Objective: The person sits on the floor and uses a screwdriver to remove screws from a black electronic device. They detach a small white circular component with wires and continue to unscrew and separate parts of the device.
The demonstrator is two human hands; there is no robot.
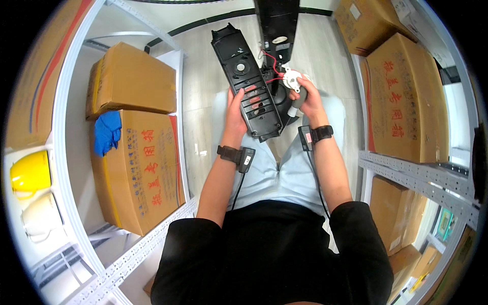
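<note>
Head view: left hand [236,113] holds black panel [248,80]

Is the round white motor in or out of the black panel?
Out: the right hand holds the round white motor beside the black panel, red wires visible.

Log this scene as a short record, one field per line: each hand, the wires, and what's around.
Left hand: left hand grips a long black plastic panel along its lower left edge
Right hand: right hand holds a white round part and a grey-and-white handle
Wires: red wires meet the white round part; far ends unclear
Beyond the hands: tall black piece
Left shelf: cardboard boxes, blue cloth on the nearer one
Right shelf: more cardboard boxes
</note>
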